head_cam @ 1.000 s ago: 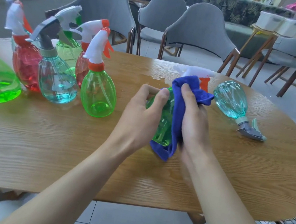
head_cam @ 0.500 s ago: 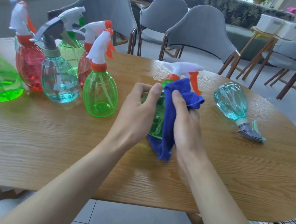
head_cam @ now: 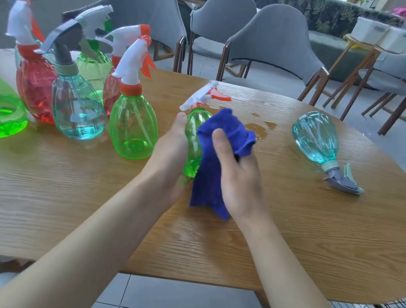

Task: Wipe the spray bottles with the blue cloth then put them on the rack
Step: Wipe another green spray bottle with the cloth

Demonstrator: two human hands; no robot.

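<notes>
As cloth (head_cam: 209,162) wraps green bottle (head_cam: 194,129), teal bottle (head_cam: 315,136) (toppled)

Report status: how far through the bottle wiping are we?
Done: nothing visibly racked. In hand: left hand grips a green spray bottle, right hand presses the blue cloth against it. Left: upright bottles clustered at the left of the table, plus the teal bottle lying on its side; whether that one is wiped cannot be told.
</notes>
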